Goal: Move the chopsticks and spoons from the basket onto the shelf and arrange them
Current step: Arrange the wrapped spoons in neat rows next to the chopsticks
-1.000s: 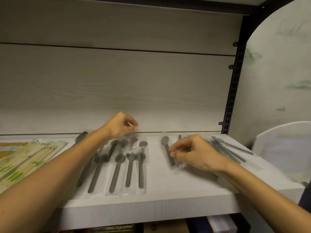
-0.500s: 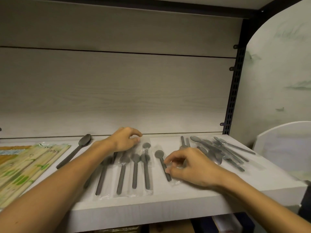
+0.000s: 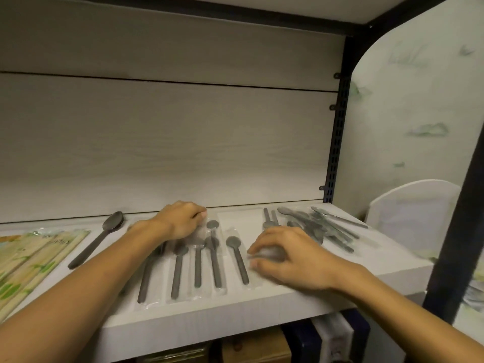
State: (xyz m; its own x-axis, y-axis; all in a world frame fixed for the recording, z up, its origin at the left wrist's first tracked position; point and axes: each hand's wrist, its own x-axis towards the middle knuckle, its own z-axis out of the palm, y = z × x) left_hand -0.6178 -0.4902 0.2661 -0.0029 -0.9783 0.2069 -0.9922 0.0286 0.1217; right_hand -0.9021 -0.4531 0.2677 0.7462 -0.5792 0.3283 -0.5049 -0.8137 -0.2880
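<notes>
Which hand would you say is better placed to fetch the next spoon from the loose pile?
Probably the right hand: it rests just in front of the loose pile at the shelf's right end, while the left hand presses on the wrapped row further left.

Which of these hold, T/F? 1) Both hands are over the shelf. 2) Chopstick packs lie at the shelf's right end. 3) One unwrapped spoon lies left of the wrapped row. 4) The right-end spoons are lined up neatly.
1) True: left hand and right hand are over the shelf.
2) False: chopstick packs lie at the left.
3) True: unwrapped spoon beside wrapped row.
4) False: right-end spoons lie in a loose pile.
</notes>
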